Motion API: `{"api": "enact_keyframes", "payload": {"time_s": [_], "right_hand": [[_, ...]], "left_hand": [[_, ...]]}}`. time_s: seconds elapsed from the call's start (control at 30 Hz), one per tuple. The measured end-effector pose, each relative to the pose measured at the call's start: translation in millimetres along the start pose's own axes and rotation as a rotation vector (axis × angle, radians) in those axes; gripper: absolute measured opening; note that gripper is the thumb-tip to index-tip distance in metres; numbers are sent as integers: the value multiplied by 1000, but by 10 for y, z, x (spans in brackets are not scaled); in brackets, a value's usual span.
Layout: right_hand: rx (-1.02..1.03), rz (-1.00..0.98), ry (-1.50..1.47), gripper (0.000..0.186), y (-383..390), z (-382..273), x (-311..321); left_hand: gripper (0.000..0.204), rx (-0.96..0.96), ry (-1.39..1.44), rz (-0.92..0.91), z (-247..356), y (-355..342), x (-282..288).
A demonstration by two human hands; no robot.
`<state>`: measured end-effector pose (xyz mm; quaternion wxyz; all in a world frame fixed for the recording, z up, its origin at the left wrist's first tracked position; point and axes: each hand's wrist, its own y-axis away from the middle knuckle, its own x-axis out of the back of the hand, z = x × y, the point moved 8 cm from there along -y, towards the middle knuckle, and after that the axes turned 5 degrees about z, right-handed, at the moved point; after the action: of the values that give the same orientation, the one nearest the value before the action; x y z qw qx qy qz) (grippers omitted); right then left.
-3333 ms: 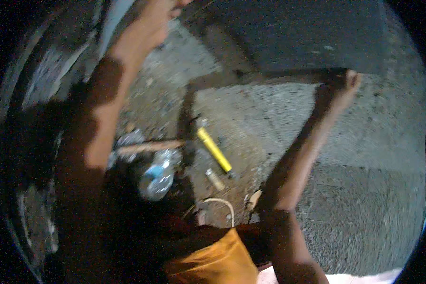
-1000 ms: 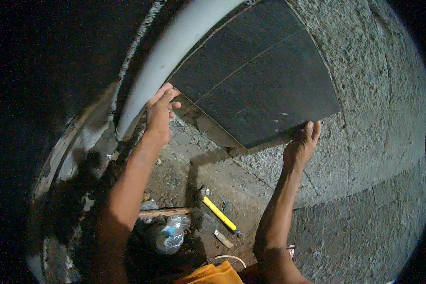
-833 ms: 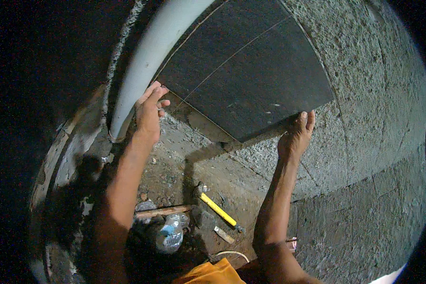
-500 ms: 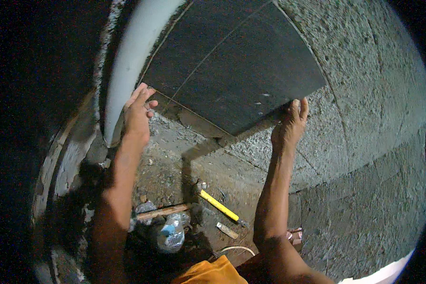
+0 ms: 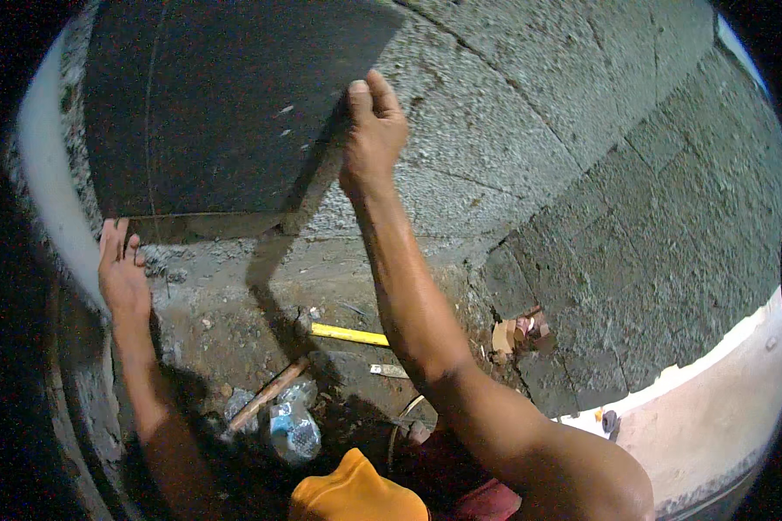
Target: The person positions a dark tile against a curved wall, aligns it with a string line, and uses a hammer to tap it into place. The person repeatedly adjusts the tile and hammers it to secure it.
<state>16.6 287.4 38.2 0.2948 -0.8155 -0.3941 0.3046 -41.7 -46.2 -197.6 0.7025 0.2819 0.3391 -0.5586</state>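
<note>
A large dark grey tile (image 5: pixel 226 113) with a thin line along it leans over a rough grey wall. My right hand (image 5: pixel 374 135) is closed on its right edge, thumb and fingers pinching it. At the tile's lower left corner, my left hand (image 5: pixel 125 269) reaches up with fingers stretched out, the tips touching the corner. The tile's top runs out of view. A pale, smooth, rounded strip (image 5: pixel 52 174) runs beside its left edge.
Below lie a yellow-handled tool (image 5: pixel 349 334), a wooden handle (image 5: pixel 269 392), a small pale flat piece (image 5: pixel 388 371) and a clear plastic bag (image 5: pixel 294 430) with something blue. Scored rough plaster (image 5: pixel 513 95) spreads to the right, meeting another wall (image 5: pixel 669 217). Orange cloth (image 5: pixel 356 491) shows at the bottom.
The view has swung to the right, so the tile and both hands now appear farther left. Both hands stay at the tile's edges; more of the right-hand wall shows.
</note>
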Motion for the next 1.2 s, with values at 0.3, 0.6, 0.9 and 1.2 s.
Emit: {"api": "enact_keyframes", "payload": {"time_s": [0.3,0.6,0.9,1.2], "right_hand": [[27,95,162,29,-11,-48,58],[-20,159,264,27,60,-69,-68],[-69,157,102,30,65,-12,22],[-69,120,89,32,70,-64,-23]], "left_hand": [[61,32,-72,2,-24,-35,-9],[57,56,-69,-15,73,-55,88],[57,56,-104,58,45,38,-23],[60,50,-84,78,96,113,-59]]}}
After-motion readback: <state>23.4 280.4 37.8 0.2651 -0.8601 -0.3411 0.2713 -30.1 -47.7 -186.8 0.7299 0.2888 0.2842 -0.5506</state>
